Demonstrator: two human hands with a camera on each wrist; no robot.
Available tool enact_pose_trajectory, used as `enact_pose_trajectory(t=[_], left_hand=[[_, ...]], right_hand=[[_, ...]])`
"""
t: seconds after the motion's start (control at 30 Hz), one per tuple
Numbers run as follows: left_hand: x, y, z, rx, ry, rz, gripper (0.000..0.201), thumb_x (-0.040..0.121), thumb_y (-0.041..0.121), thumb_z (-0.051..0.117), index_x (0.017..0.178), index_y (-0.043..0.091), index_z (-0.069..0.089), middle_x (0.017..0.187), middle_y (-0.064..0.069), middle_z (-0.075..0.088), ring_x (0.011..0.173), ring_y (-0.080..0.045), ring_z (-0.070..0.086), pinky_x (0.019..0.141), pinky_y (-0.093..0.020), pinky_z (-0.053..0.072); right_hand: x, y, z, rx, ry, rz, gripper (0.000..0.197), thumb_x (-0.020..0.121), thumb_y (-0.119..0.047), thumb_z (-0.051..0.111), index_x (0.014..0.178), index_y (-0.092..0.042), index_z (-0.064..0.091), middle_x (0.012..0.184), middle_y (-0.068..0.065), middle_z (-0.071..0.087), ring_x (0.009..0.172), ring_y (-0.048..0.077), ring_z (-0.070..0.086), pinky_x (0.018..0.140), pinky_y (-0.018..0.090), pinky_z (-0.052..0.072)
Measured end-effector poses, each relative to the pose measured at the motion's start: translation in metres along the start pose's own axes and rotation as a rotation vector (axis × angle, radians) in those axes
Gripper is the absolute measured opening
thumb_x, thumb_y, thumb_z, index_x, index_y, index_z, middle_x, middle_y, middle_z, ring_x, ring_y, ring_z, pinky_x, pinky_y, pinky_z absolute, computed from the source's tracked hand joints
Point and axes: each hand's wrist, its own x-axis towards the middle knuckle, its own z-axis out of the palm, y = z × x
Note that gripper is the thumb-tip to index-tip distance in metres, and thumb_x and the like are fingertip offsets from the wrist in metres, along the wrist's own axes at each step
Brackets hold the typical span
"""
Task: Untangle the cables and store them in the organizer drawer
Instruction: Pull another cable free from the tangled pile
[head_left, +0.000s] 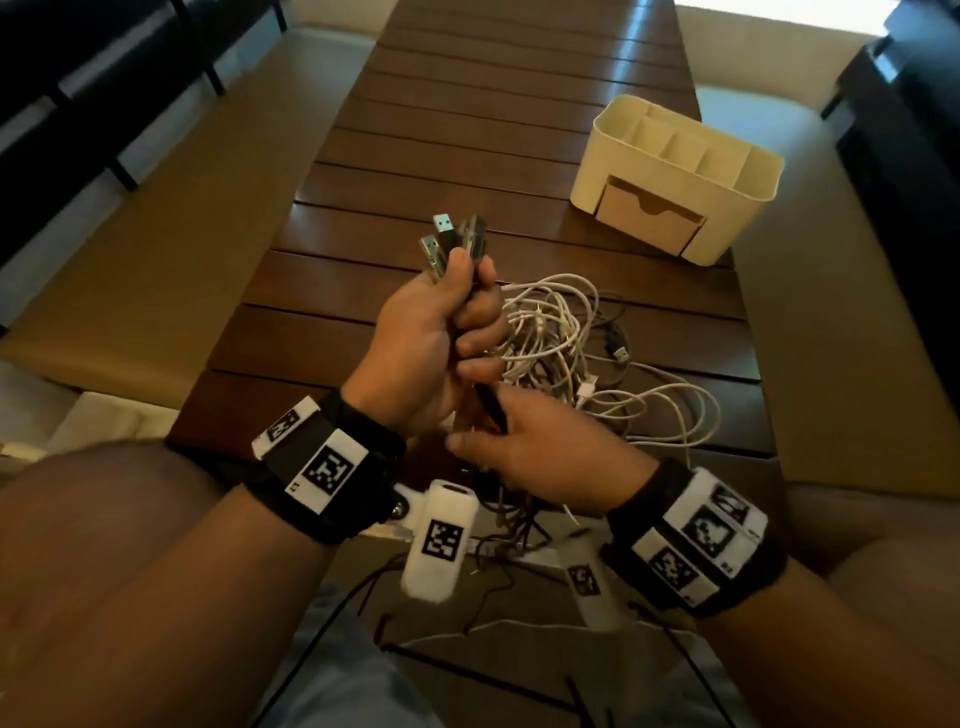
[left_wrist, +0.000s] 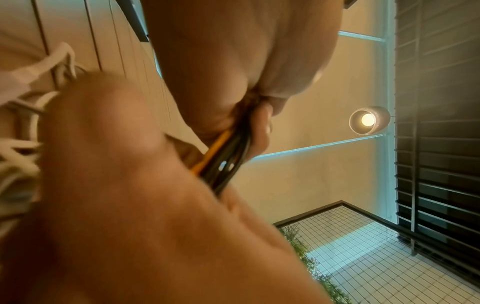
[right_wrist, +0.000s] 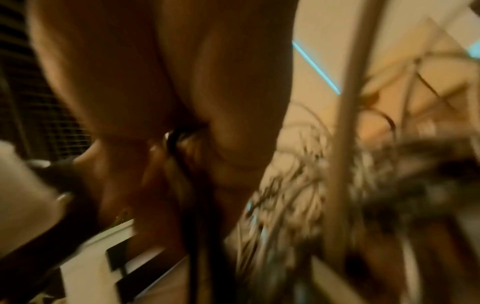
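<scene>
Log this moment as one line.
left hand: grips USB plug bundle | right hand: holds dark cables | white cable tangle: on table | organizer drawer: closed

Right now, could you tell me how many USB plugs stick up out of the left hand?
3: one upright, one lower left, one right, all above the left hand. More may be hidden.

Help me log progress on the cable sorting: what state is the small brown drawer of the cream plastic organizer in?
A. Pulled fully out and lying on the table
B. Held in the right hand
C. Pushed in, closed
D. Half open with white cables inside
C: in the head view the small brown drawer sits pushed into the cream plastic organizer, with no cables in it.
</scene>
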Motion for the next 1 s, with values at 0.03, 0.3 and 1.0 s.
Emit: enact_pose_trajectory(t=[0.03,0.3,1.0], left_hand=[[0.000,0.000,-0.006,0.000,-0.013,-0.010,0.030,0.106,0.038,0.033,0.096,0.015,0.048,0.064,0.007,0.028,0.048,-0.004,0.024,0.039,-0.017,0.023],[-0.012,-0.022,-0.022,0.179,-0.029,-0.137,0.021,0.099,0.035,0.043,0.094,0.016,0.051,0.064,0.003,0.030,0.048,-0.009,0.026,0.041,-0.020,0.023],[-0.018,0.020,-0.037,0.061,0.029,-0.187,0.039,0.106,0.038,0.030,0.102,0.008,0.055,0.070,0.003,0.034,0.056,-0.008,0.034,0.052,-0.021,0.033]], right_hand=[[-0.001,-0.001,-0.010,-0.093,-0.031,0.001,0.029,0.092,-0.043,0.066,0.116,-0.030,0.056,0.090,-0.013,0.067,0.075,0.000,0.064,0.070,0.026,0.053],[-0.005,-0.005,-0.066,0.185,0.379,-0.133,0.053,0.091,-0.046,0.062,0.141,-0.033,0.050,0.124,-0.016,0.064,0.108,0.006,0.066,0.098,0.044,0.053],[0.010,0.005,-0.048,-0.114,-0.017,0.009,0.103,0.068,-0.069,0.073,0.149,-0.056,0.011,0.163,-0.011,0.013,0.149,0.019,0.021,0.116,0.054,0.029]])
